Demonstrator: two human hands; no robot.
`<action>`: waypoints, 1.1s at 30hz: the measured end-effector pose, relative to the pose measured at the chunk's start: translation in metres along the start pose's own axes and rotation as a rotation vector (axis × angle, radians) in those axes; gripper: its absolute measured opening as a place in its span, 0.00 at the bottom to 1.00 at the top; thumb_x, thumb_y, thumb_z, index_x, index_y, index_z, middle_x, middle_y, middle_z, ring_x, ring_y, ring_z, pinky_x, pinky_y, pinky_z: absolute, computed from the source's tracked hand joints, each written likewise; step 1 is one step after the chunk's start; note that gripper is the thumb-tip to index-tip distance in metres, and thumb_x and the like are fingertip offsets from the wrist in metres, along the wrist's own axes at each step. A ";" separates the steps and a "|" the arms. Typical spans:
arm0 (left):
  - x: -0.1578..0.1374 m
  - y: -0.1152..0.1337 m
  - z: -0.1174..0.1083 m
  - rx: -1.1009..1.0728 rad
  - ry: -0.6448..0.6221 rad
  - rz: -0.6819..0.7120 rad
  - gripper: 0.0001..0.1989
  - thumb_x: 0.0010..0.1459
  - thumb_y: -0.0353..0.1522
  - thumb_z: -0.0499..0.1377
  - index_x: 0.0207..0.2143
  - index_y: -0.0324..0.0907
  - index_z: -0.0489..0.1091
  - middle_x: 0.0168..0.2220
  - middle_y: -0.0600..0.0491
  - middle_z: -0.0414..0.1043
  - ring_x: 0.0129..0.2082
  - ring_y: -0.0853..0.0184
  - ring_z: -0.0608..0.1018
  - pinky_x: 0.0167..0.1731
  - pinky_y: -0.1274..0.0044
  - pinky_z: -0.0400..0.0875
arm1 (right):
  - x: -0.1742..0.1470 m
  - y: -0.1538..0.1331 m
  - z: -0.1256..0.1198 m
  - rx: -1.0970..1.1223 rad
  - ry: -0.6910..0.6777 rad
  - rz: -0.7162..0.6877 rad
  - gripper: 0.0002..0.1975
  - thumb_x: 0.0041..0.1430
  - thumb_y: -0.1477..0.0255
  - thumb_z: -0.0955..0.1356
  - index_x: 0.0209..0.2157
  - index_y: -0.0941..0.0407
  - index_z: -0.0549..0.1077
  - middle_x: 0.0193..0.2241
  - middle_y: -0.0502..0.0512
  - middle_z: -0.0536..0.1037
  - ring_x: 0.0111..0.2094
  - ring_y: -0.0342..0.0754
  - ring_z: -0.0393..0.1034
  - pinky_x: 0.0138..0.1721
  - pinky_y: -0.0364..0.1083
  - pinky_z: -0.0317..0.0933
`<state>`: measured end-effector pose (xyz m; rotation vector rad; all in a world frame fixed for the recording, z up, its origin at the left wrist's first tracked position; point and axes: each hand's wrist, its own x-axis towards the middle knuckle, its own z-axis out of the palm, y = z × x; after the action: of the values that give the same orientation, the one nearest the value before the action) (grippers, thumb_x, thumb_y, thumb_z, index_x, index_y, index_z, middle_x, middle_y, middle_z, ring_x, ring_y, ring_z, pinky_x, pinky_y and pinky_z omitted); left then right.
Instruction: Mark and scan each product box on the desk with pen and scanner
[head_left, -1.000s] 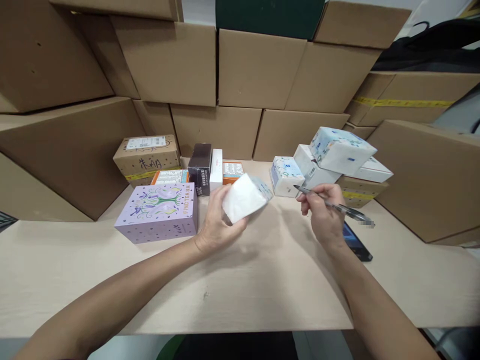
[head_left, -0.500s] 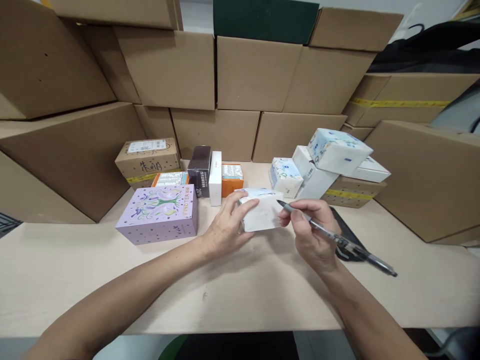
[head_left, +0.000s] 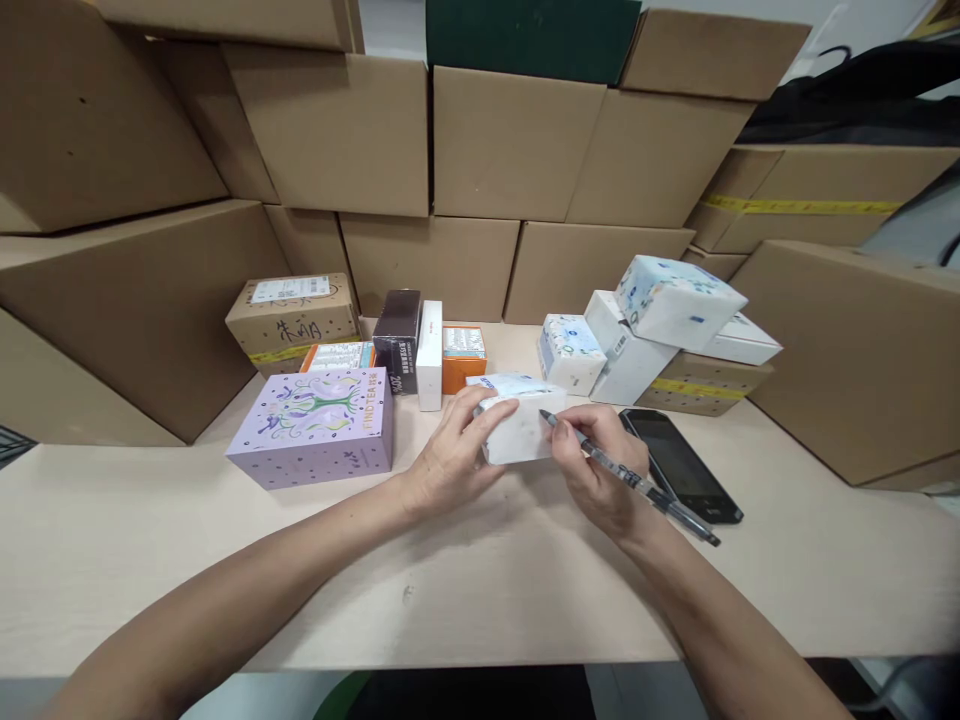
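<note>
At the dial's centre on the pale table [head_left: 480,590], the left hand [head_left: 454,455] grips a white box [head_left: 521,432]; the right hand [head_left: 604,470] pinches a pen [head_left: 634,480] against it. Cardboard boxes [head_left: 517,150] wall nine round to three o'clock.

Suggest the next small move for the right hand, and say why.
Probably a short pen stroke on the near face of the white box: the right hand holds the pen with its tip at or very near that face, and the left hand grips the box's left side, which should steady it.
</note>
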<state>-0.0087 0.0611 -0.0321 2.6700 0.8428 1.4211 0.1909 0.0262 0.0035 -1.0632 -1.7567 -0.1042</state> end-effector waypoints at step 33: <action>-0.021 -0.021 0.011 0.087 -0.077 0.178 0.44 0.52 0.22 0.58 0.68 0.42 0.43 0.55 0.40 0.63 0.65 0.46 0.62 0.59 0.48 0.67 | 0.015 0.092 -0.014 -0.424 -0.764 0.482 0.17 0.59 0.58 0.67 0.22 0.53 0.65 0.24 0.54 0.73 0.26 0.49 0.67 0.25 0.44 0.52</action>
<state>-0.0195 0.0725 -0.0599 2.9090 0.6923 1.3315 0.2637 0.0832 -0.0145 -2.0000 -2.1227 0.2794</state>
